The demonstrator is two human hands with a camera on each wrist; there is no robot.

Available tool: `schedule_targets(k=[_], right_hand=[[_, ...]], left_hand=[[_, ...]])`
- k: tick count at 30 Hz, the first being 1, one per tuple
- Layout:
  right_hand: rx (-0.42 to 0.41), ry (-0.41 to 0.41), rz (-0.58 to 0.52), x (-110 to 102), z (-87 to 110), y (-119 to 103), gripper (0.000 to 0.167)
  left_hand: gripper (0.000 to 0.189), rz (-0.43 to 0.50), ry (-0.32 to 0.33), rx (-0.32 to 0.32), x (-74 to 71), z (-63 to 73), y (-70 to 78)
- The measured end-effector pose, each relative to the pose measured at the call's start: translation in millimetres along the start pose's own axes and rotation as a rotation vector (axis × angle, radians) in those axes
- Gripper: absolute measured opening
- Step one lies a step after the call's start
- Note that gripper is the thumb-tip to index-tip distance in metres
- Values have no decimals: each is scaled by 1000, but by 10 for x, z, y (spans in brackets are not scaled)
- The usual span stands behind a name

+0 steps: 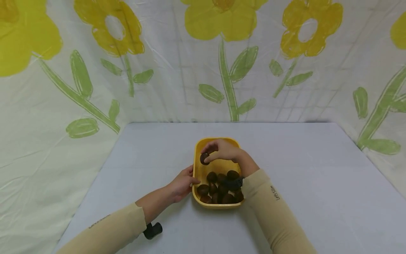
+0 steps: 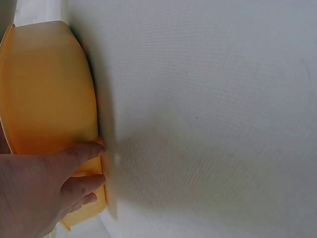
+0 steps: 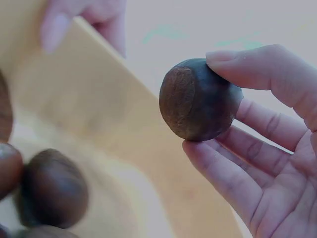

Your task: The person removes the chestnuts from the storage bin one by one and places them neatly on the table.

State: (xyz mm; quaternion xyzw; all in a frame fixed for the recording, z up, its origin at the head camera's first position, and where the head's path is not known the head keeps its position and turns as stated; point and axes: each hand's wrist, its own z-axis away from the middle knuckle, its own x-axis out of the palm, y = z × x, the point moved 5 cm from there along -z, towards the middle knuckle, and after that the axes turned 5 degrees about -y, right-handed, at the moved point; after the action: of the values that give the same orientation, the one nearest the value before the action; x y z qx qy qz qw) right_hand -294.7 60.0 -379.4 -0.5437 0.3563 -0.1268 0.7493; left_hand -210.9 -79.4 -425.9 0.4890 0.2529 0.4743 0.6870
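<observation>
A yellow plastic basin (image 1: 194,169) with rounded corners stands on the table, several brown chestnuts (image 1: 213,191) gathered in its near half. My right hand (image 1: 223,150) is over the basin's far half and pinches one chestnut (image 3: 198,101) between thumb and fingertips; its pale rough patch shows in the right wrist view. At the basin's left side, my left hand (image 1: 182,184) holds the wall, thumb over the rim and fingers along the outside. The left wrist view shows those fingers (image 2: 81,187) low on the outer wall, close to the tabletop.
A white cloth-like surface (image 1: 152,151) covers the table. Behind it hangs a pale curtain (image 1: 171,70) painted with yellow flowers. A black wrist device (image 1: 153,231) shows below the left forearm, and another (image 1: 234,183) sits at the right wrist above the chestnuts.
</observation>
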Motion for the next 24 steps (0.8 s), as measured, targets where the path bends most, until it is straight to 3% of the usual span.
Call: schedule_targets(k=[8,13,18,24], right_hand=[[-50,122,-37,-351,244,-5,34],[-66,251,-171,-651,490,154,35],[-8,372,-175,-924,758,417,36],[102,404,-113,-1074,993,721,40]], left_hand=[[66,-22,13,-2,-16,-7,-22],[66,-33,1,-1,2,4,-24],[66,-31,-14,9,23,10,-11],[65,-30,-3,9,4,4,-22]])
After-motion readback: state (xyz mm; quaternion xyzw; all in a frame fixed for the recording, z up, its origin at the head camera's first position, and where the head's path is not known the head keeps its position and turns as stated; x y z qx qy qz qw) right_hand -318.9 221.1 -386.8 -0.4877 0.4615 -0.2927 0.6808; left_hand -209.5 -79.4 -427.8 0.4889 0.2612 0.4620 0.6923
